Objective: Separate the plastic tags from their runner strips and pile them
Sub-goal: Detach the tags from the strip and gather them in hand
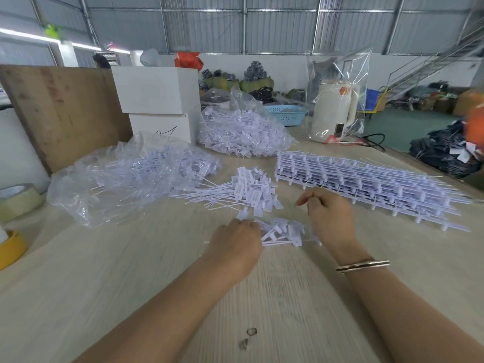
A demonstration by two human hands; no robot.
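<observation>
Two bare hands work at the middle of a pale wood-grain table (131, 271): the left hand (235, 244) curls onto a small bunch of white plastic tags (282, 233), the right hand (328, 213) hovers loosely curled. Loose tags (251, 191) pile at 12 o'clock; stacked white runner strips (366, 179) at 2. Tag printing is unreadable. Corrugated metal warehouse walls (275, 24) behind.
</observation>
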